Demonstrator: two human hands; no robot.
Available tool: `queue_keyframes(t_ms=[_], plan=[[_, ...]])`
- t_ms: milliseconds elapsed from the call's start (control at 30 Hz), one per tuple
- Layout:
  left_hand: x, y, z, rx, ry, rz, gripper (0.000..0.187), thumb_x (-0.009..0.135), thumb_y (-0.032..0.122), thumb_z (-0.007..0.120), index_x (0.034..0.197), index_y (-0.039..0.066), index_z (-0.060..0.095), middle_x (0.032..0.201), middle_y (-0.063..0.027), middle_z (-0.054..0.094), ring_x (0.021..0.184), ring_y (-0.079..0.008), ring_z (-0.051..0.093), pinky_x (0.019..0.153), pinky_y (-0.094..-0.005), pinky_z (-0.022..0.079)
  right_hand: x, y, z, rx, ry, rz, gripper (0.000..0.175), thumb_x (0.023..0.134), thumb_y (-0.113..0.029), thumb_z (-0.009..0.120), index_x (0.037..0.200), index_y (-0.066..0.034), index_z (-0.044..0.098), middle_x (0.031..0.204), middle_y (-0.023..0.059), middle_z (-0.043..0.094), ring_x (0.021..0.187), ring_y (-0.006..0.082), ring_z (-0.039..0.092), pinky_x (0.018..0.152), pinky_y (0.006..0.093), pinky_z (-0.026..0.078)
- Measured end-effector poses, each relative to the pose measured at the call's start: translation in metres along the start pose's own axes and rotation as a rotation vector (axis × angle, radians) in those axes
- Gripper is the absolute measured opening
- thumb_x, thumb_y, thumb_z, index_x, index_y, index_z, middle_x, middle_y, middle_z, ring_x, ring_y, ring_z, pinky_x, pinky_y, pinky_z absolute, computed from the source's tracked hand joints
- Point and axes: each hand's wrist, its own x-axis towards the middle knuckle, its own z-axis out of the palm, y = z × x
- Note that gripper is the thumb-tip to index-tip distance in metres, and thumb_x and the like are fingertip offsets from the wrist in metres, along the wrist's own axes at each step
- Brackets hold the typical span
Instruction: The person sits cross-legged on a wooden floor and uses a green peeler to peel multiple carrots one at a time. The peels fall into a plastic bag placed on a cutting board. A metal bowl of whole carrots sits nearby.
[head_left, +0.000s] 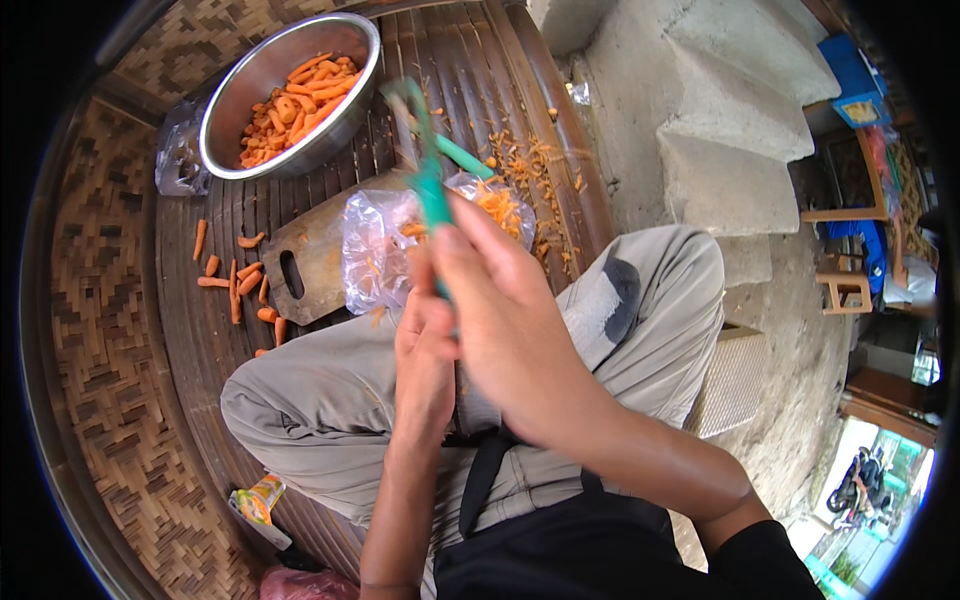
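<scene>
My right hand (499, 300) is closed around the green handle of a peeler (429, 180), whose blurred head points away from me. Just left of it is my left hand (427, 330), fingers curled; what they may hold is hidden. Beyond the hands, a clear plastic bag (375, 225) and orange carrot peelings (501, 210) lie on a wooden cutting board (315, 259) with a handle slot. Past the bag lies a green handle (463, 156). A steel bowl (360, 112) of peeled carrots (300, 112) stands at the upper left. Several small carrots (236, 289) lie left of the board.
The slatted bamboo platform (187, 337) is bounded by a woven bamboo wall (97, 300) on the left. Scattered peelings lie near its right edge. Concrete steps (727, 180) rise beyond that edge. A colourful packet (259, 501) lies by my knee. Part of a person in blue (874, 255) shows far right.
</scene>
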Motion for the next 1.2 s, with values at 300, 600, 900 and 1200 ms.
queue_keyframes(t_ms=[300,600,900,1200], plan=[[0.014,-0.016,-0.002,0.069,0.034,0.012,0.046,0.111,0.013,0.046,0.155,0.003,0.039,0.104,-0.0026,0.06,0.091,-0.0101,0.059,0.084,-0.0251,0.051,0.006,0.089,-0.095,-1.096,0.129,-0.491,0.049,0.104,-0.013,0.052,0.152,-0.0055,0.045,0.129,0.0238,0.065,0.104,0.0428,0.068,0.083,0.0477,0.055],[0.009,-0.017,0.0,0.069,0.051,0.024,0.038,0.11,0.011,0.049,0.146,-0.001,0.051,0.096,0.0009,0.058,0.083,-0.006,0.053,0.074,-0.0218,0.047,-0.014,0.068,-0.108,-1.432,0.008,-0.525,0.058,0.101,-0.016,0.061,0.156,-0.0165,0.044,0.083,0.0116,0.057,0.067,0.0317,0.064,0.057,0.0431,0.053],[0.005,-0.021,0.009,0.166,0.107,0.134,0.041,0.109,0.005,0.048,0.148,-0.002,0.04,0.101,-0.0044,0.063,0.087,-0.0086,0.06,0.08,-0.0254,0.052,-0.009,0.06,-0.107,-1.538,-0.146,-0.59,0.058,0.101,-0.018,0.061,0.156,-0.0166,0.044,0.085,0.0117,0.058,0.062,0.0323,0.064,0.055,0.0427,0.054],[0.005,-0.028,0.005,0.3,0.06,0.31,0.057,0.105,-0.002,0.049,0.157,-0.001,0.024,0.105,-0.0102,0.066,0.089,-0.0129,0.064,0.082,-0.027,0.055,-0.013,0.054,-0.103,-1.615,-0.254,-0.424,0.056,0.1,-0.017,0.062,0.154,-0.0117,0.046,0.083,0.0146,0.06,0.062,0.0344,0.064,0.056,0.0452,0.054]])
